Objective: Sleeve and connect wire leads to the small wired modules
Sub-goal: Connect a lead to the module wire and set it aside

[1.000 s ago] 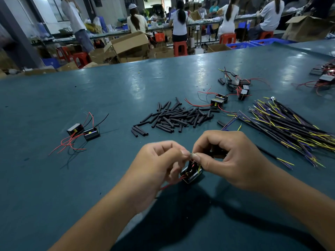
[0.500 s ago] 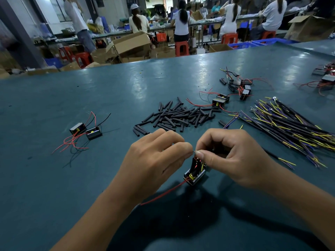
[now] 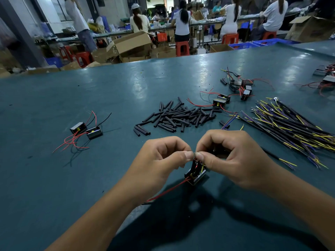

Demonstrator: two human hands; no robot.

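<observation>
Head view: left hand and right hand meet thumb-to-thumb, both pinching a thin wire lead. Module hangs just below the fingertips, above the surface. Sleeve pile lies beyond both hands.

This is a factory assembly hall. A broad teal-covered worktable fills the lower frame, strewn with batch stock: a heap of short black tubing sleeves, a sheaf of black, yellow and purple wire leads, and small black modules with red wires. Along the top, seated workers in white shirts line a long bench on red plastic stools, amid open brown cardboard cartons and blue plastic crates.
</observation>
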